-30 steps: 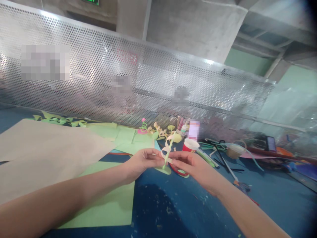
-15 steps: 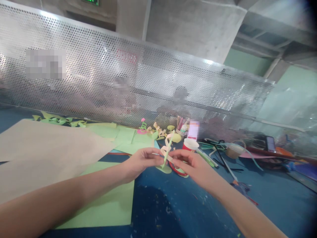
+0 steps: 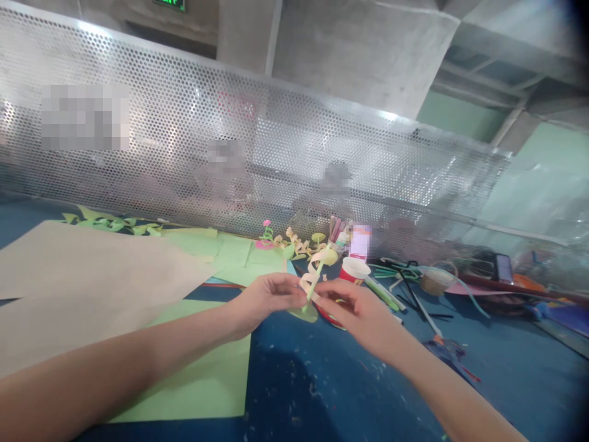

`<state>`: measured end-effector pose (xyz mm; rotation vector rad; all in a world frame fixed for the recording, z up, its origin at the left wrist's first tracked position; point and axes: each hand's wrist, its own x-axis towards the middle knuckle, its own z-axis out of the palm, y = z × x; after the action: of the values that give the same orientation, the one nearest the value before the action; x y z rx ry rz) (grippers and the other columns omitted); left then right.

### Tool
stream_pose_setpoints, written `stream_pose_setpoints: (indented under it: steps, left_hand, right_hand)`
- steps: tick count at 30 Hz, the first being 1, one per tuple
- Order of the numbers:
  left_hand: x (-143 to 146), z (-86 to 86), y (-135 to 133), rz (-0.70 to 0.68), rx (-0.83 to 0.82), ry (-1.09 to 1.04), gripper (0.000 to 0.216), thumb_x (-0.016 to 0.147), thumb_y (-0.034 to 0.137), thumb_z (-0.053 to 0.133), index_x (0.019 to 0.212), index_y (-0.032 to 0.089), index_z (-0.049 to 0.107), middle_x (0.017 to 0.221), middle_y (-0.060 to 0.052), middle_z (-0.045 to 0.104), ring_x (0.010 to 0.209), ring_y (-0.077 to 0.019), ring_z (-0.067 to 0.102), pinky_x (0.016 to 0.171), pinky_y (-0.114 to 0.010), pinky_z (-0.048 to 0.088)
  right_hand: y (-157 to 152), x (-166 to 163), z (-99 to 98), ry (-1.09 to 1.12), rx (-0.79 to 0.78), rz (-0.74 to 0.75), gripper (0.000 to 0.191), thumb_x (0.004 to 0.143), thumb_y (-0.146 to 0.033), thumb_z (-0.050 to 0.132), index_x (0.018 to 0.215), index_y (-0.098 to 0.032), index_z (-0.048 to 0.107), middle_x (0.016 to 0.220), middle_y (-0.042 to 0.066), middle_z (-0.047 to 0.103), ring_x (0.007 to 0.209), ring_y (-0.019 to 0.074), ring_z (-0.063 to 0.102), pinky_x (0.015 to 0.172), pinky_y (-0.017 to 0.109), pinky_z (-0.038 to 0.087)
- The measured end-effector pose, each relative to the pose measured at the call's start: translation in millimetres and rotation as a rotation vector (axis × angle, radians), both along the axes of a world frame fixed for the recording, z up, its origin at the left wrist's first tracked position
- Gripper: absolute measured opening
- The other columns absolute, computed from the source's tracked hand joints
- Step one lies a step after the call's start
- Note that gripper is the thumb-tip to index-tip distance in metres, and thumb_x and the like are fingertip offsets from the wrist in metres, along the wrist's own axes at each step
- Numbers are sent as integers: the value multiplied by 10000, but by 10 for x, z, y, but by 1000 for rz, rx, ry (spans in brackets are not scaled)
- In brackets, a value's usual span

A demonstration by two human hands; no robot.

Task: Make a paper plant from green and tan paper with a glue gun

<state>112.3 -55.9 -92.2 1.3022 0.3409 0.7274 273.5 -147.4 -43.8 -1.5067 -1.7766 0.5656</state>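
Observation:
Between my fingertips stands a narrow green paper stem [image 3: 318, 277], slightly tilted, with a round green paper base [image 3: 307, 315] at its foot. A pale peach paper strip [image 3: 307, 280] spirals around the stem. My left hand [image 3: 271, 296] is closed, thumb and fingers pinching the stem low down. From the other side my right hand [image 3: 352, 302] is closed in a pinch on the lower end of the peach strip. The fingertips partly hide where strip and stem meet. Behind my right hand stands a red and white paper cup [image 3: 354, 269].
Large beige paper [image 3: 92, 270] and a green sheet [image 3: 207, 368] lie at the left. Curled paper pieces [image 3: 299, 247] and a pink-topped green spiral [image 3: 266, 232] sit at the back. Scissors [image 3: 444, 350], a tape roll [image 3: 436, 279] and a phone [image 3: 503, 268] are on the right.
The spiral strip and the stem have shifted slightly, and the strip's upper loop sits a little lower. Both hands keep their pinch in nearly the same place.

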Motion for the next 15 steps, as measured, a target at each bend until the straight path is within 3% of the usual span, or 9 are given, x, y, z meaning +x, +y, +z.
stream_pose_setpoints:
  steps: [9, 15]
  left_hand:
    - [-2, 27, -48, 72, 115, 0, 189, 676, 250, 684, 840, 158, 663, 786, -16, 643, 723, -118, 563, 737, -248, 412]
    - [-1, -10, -106, 229, 230, 40, 155, 709, 293, 648, 815, 185, 680, 750, 0, 653, 705, -121, 552, 712, -244, 415]
  right_hand:
    - [-15, -42, -20, -17, 44, -5, 244, 788, -371, 525, 925, -199, 632, 827, 43, 612, 720, 158, 567, 643, 264, 470]
    - [10, -78, -90, 4, 93, -79, 231, 749, -340, 573, 888, -165, 631, 766, 27, 564, 646, 128, 535, 605, 238, 460]
